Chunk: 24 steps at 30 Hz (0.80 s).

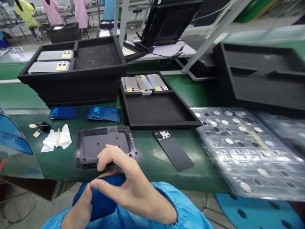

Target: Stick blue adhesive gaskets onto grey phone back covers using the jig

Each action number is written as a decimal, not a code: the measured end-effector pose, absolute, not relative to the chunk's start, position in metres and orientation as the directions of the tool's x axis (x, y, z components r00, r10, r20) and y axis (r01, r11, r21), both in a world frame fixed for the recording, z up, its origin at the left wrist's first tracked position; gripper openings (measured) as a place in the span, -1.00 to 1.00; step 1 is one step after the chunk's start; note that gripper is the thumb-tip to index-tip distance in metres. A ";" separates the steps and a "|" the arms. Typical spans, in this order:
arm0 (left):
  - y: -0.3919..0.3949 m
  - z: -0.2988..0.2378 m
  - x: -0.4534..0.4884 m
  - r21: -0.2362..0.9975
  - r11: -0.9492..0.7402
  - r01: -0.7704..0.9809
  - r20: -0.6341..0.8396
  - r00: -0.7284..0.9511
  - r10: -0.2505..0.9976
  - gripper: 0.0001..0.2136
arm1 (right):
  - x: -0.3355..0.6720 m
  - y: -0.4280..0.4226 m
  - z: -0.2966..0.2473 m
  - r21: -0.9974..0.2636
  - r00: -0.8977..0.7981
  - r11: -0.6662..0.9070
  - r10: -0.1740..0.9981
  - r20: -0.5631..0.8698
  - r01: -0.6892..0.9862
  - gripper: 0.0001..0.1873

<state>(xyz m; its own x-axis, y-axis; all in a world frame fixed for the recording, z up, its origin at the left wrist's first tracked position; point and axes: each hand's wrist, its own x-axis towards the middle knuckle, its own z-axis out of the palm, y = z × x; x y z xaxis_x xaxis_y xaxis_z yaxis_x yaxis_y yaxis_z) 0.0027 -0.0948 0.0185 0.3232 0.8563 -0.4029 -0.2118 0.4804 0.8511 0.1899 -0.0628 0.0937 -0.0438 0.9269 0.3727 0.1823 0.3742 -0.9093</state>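
Note:
Low at the table's front edge, close to my body, is a blue film-covered flat panel [103, 203], partly hidden by my hands. My left hand [79, 205] grips its left side, thumb on top. Over the panel's far end, my right hand [133, 183] curls its fingers, and its thumb tip meets my left thumb. Whatever is pinched between the fingertips is too small to make out. Just beyond my hands lies a dark metal fixture [105, 144] with a shallow recess. To its right rests a dark grey phone back cover [175, 149] with a camera cutout.
Blue film-covered panels [103, 114] lie behind the fixture. A white cloth [64, 136] with a wooden stick and black clips [43, 126] are left. Black trays [157, 125] hold silver phone covers [156, 81]. Clear plastic blister sheets [250, 152] cover the right. People sit in the background.

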 end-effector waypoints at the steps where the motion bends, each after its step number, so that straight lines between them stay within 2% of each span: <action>1: -0.096 0.021 0.002 0.839 0.500 -0.214 -0.402 0.375 0.835 -0.49 | 0.190 -0.064 0.095 -0.940 -0.052 0.313 0.950 0.309 0.137 -0.80; 3: -0.098 0.028 0.005 0.794 0.571 -0.209 -0.428 0.475 0.769 -0.43 | 0.193 -0.070 0.097 -0.973 -0.067 0.216 0.975 0.211 0.081 -0.78; 6: -0.097 0.046 0.009 0.676 0.694 -0.249 -0.517 0.511 0.687 -0.39 | 0.207 -0.075 0.094 -0.986 -0.055 0.154 0.987 0.151 0.058 -0.76; 8: -0.092 0.060 0.006 0.605 0.722 -0.336 -0.538 0.496 0.682 -0.39 | 0.219 -0.076 0.088 -0.988 0.017 0.140 0.990 0.141 0.068 -0.78; 10: -0.082 0.074 -0.001 0.589 0.697 -0.410 -0.487 0.507 0.711 -0.37 | 0.229 -0.077 0.082 -0.989 0.121 0.123 0.984 0.132 0.081 -0.81; 12: -0.072 0.086 -0.006 0.628 0.646 -0.434 -0.452 0.473 0.756 -0.36 | 0.230 -0.080 0.076 -0.991 0.164 0.100 0.980 0.114 0.090 -0.82; 13: -0.068 0.091 -0.006 0.658 0.625 -0.420 -0.464 0.428 0.776 -0.34 | 0.227 -0.082 0.074 -0.992 0.119 0.089 0.988 0.098 0.085 -0.80; 16: -0.062 0.101 0.006 0.741 0.551 -0.384 -0.517 0.198 0.833 -0.23 | 0.205 -0.089 0.068 -0.996 -0.181 0.068 0.982 0.057 0.059 -0.60; 18: -0.063 0.102 0.018 0.760 0.529 -0.378 -0.526 0.120 0.842 -0.22 | 0.189 -0.093 0.063 -0.996 -0.261 0.083 0.963 0.069 0.043 -0.48; 21: -0.065 0.090 0.028 0.849 0.437 -0.297 -0.429 0.094 0.898 -0.28 | 0.176 -0.094 0.054 -0.989 -0.078 0.134 0.989 0.129 0.058 -0.43; 24: -0.067 0.072 0.024 0.975 0.221 0.035 -0.220 -0.046 0.974 -0.44 | 0.175 -0.093 0.044 -0.989 0.045 0.132 0.990 0.135 0.067 -0.41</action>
<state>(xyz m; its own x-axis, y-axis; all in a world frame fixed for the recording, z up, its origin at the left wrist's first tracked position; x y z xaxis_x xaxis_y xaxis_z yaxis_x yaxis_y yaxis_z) 0.0243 -0.0665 0.0720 -0.0463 0.9745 -0.2197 0.0353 0.2214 0.9746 0.1750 -0.0932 0.0444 0.0452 0.9899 0.1347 0.0672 0.1315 -0.9890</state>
